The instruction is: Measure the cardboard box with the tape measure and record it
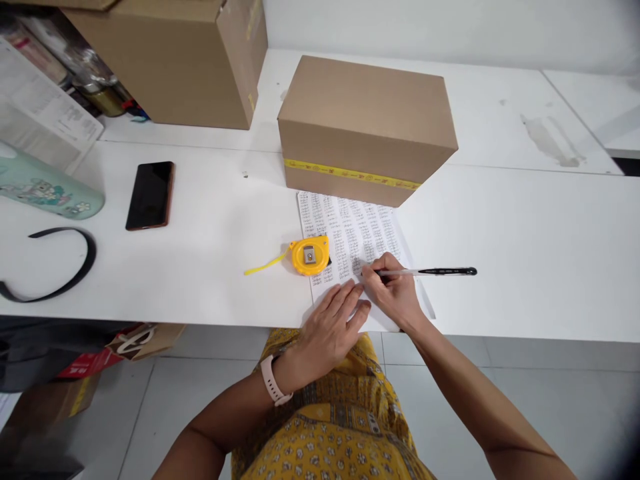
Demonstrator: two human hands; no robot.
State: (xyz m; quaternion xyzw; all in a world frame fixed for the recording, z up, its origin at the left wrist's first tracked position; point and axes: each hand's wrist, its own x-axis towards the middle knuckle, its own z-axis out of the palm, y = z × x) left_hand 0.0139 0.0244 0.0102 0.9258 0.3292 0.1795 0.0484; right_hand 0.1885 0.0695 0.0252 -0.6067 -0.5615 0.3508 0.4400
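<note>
My right hand point(395, 287) grips a pen point(440, 271) with a clear barrel and black ends, its tip down on a sheet of paper point(345, 233). Columns of small handwriting cover much of the sheet. Flat on the lower edge of the paper lies my left hand point(337, 320), fingers stretched out, just left of the right hand. A yellow tape measure point(310, 256) rests on the paper's left side, its yellow strap trailing onto the table. Behind, a closed cardboard box point(365, 127) with yellow tape stands at the sheet's top edge.
On the white table point(215, 267) lie a dark phone point(150, 195), a light green bottle point(50, 183) and a curved black band point(90, 253). A larger cardboard box point(175, 67) stands at the back left, beside papers point(40, 107). Bags point(145, 340) sit below the table's front edge.
</note>
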